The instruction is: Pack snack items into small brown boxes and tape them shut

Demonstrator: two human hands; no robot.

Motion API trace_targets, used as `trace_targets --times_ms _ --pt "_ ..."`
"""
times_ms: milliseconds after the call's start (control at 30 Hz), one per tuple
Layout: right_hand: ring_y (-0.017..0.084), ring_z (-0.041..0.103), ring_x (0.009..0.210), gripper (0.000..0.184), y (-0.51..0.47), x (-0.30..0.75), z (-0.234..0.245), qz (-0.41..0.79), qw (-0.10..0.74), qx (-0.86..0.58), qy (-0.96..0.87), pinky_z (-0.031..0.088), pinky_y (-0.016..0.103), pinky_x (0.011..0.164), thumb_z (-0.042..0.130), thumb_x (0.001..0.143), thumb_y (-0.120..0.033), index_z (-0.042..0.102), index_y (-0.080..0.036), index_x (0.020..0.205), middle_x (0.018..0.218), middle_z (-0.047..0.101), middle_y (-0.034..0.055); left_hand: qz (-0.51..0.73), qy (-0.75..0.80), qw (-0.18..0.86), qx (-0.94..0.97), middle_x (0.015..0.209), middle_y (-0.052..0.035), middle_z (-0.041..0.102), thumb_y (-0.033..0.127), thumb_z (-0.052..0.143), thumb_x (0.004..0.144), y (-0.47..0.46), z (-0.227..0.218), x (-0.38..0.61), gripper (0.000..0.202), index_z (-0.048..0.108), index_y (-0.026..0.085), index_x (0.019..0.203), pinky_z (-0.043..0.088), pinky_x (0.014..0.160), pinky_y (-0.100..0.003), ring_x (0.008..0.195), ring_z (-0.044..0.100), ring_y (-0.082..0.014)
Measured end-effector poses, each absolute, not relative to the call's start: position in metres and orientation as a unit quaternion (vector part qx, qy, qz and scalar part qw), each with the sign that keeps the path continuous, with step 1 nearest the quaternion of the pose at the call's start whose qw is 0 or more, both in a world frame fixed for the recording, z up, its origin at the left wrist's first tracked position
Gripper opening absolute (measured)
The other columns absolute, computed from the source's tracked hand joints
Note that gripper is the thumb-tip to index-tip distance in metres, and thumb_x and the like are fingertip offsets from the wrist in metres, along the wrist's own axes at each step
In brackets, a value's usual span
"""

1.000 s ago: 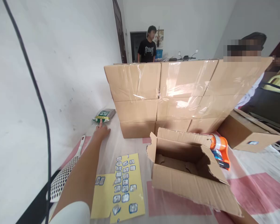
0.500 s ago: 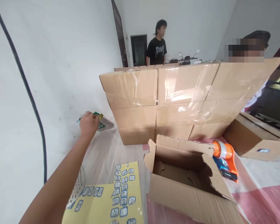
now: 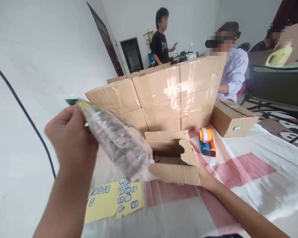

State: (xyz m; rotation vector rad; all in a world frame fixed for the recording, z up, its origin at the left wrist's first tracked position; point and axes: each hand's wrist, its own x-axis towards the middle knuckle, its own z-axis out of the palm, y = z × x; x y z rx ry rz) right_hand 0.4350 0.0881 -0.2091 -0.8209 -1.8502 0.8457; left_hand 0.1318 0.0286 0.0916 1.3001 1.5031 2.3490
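My left hand (image 3: 71, 132) is closed on the top of a clear plastic bag (image 3: 119, 142) and holds it up in the air. Dark, lumpy contents fill the bag, and its top end is green and yellow. An open cardboard box (image 3: 173, 173) with ragged flaps stands on the table just right of the bag, its inside showing no contents. My right hand (image 3: 202, 173) grips the right side of this box; most of its fingers are hidden behind the cardboard.
Yellow sheets of stickers (image 3: 101, 205) lie on the cloth-covered table (image 3: 238, 195). An orange tape dispenser (image 3: 208, 142) and a closed carton (image 3: 234, 119) are to the right. Stacked taped cartons (image 3: 161, 96) form a wall behind. Several people are beyond it.
My left hand has lifted the bag from beside the wall and brought it nearer, toward the open box. My right hand has come into view at the box's right side. The view has shifted right.
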Motion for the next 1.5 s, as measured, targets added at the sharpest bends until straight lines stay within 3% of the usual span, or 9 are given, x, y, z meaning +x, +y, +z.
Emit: trace_targets --times_ms 133,233,400,600,700,867,1100,1300,1500 --pt "0.039 0.007 0.16 0.135 0.087 0.435 -0.198 0.358 0.442 -0.303 -0.764 0.018 0.058 0.13 0.086 0.073 -0.052 -0.011 -0.034 0.165 0.174 0.001 0.0105 0.793 0.392 0.215 0.414 0.051 0.0072 0.036 0.024 0.078 0.079 0.066 0.074 0.187 0.031 0.056 0.02 0.058 0.033 0.04 -0.017 0.045 0.034 -0.0034" --pt "0.039 0.009 0.16 0.138 0.085 0.439 -0.197 0.372 0.436 -0.3 -0.762 0.02 0.059 0.129 0.088 0.071 -0.052 -0.01 -0.029 0.165 0.174 0.001 0.0141 0.791 0.397 0.263 0.384 0.061 0.0061 0.048 0.037 0.078 0.078 0.085 0.023 0.201 0.03 0.055 0.02 0.07 0.048 0.055 -0.018 0.053 0.046 -0.0044" --pt "0.039 0.021 0.157 0.136 0.082 0.442 -0.202 0.382 0.428 -0.323 -0.752 0.03 0.057 0.126 0.089 0.07 -0.047 -0.005 -0.026 0.166 0.171 0.012 0.0168 0.479 0.635 0.3 0.527 0.065 -0.0018 0.06 0.049 0.076 0.07 0.068 -0.052 0.181 0.036 0.057 0.02 0.062 0.054 0.066 -0.032 0.068 0.065 -0.0187" --pt "0.035 0.036 0.15 0.13 0.077 0.437 -0.202 0.4 0.443 -0.283 -0.751 0.04 0.05 0.12 0.089 0.071 -0.039 0.001 -0.028 0.166 0.166 0.023 0.0154 0.213 0.652 0.029 0.728 0.102 -0.005 0.075 0.043 0.064 0.085 0.043 -0.037 0.178 0.026 0.065 0.024 0.067 0.049 0.082 -0.038 0.102 0.067 -0.0306" --pt "0.035 0.043 0.145 0.13 0.076 0.438 -0.2 0.391 0.429 -0.29 -0.761 0.045 0.05 0.115 0.086 0.073 -0.037 -0.005 -0.028 0.166 0.164 0.024 0.0168 0.154 0.565 0.133 0.8 0.098 -0.0033 0.077 0.043 0.063 0.086 0.055 -0.041 0.192 0.019 0.075 0.029 0.084 0.048 0.081 -0.035 0.093 0.069 -0.0274" --pt "0.038 0.04 0.145 0.131 0.074 0.441 -0.2 0.326 0.407 -0.314 -0.794 0.04 0.054 0.118 0.086 0.073 -0.036 -0.006 -0.028 0.166 0.163 0.023 0.0179 0.05 0.571 0.285 0.768 0.07 -0.0045 0.072 0.061 0.067 0.081 0.088 -0.056 0.214 0.039 0.074 0.026 0.064 0.041 0.064 -0.032 0.064 0.063 -0.0232" --pt "0.037 0.039 0.145 0.132 0.077 0.439 -0.204 0.288 0.422 -0.308 -0.802 0.042 0.052 0.116 0.087 0.07 -0.036 -0.005 -0.029 0.165 0.155 0.028 0.0172 0.161 0.555 0.535 0.616 0.094 -0.0067 0.076 0.058 0.081 0.072 0.109 -0.077 0.262 0.041 0.075 0.02 0.085 0.047 0.076 -0.029 0.09 0.069 -0.023" --pt "0.04 0.036 0.146 0.132 0.078 0.442 -0.202 0.272 0.427 -0.313 -0.804 0.038 0.055 0.118 0.088 0.069 -0.041 -0.002 -0.03 0.165 0.154 0.03 0.0173 0.25 0.583 0.495 0.593 0.07 -0.0043 0.066 0.065 0.083 0.064 0.098 -0.089 0.268 0.052 0.064 0.017 0.075 0.041 0.059 -0.029 0.067 0.063 -0.0192" --pt "0.038 0.037 0.146 0.136 0.076 0.443 -0.201 0.296 0.423 -0.323 -0.793 0.04 0.052 0.117 0.088 0.069 -0.039 -0.008 -0.031 0.165 0.156 0.028 0.0173 0.307 0.524 0.463 0.645 0.082 -0.0013 0.067 0.048 0.084 0.068 0.085 -0.065 0.262 0.042 0.06 0.021 0.088 0.048 0.071 -0.028 0.078 0.064 -0.0181"
